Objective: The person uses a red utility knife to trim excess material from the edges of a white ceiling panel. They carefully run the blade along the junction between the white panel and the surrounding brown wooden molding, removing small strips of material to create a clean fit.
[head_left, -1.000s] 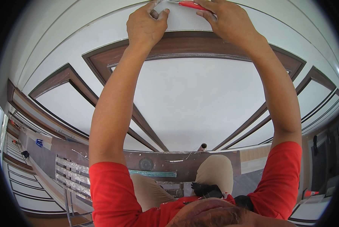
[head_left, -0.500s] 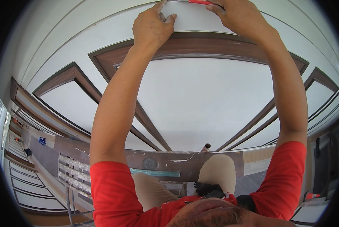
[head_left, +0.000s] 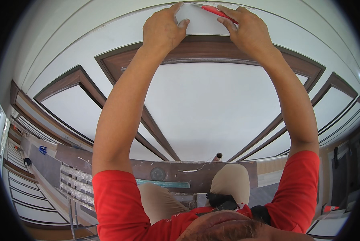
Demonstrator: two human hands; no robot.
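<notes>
High in the view, my right hand (head_left: 250,30) grips a slim red utility knife (head_left: 218,13) whose thin grey blade points left. The blade tip meets the narrow seam (head_left: 147,13) along the top of a white wall panel (head_left: 206,26). To its left, my left hand (head_left: 162,30) reaches up with the index fingertip against the same seam. Its thumb stands apart from the fingers, and nothing shows in that hand. Pale dust or filler marks the fingertips of my left hand.
Dark brown moulding (head_left: 212,50) frames a large white panel (head_left: 216,104). Below lies a stained brown plank (head_left: 204,176) bearing a round grey disc (head_left: 157,174) and a teal strip (head_left: 168,184). A short upright pipe (head_left: 218,157) stands at its far edge. Spattered slats (head_left: 77,178) are at left.
My right hand has come lower and further left, and the knife now slants, with more of its red handle showing. My left hand stays almost in place.
</notes>
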